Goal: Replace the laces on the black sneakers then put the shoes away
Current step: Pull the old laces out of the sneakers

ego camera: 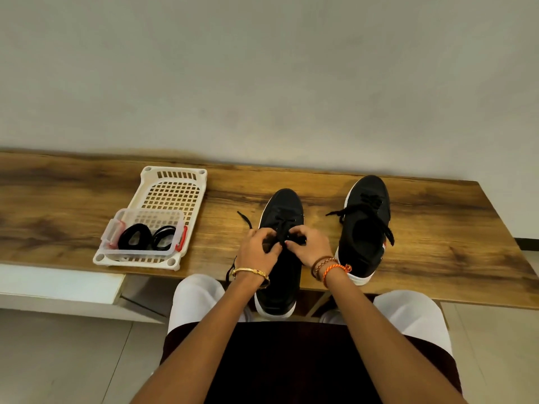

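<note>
both hands (259, 250) curled on lace (283, 231)

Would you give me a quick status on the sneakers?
Left hand and right hand pinch the near sneaker's lace. Far sneaker loosely laced, untied. Nothing in the way.

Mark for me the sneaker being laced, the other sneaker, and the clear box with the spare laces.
sneaker being laced (284, 204), head view, on its toe cap.
other sneaker (369, 186), head view, on its toe.
clear box (145, 252), head view, on its near wall.
</note>
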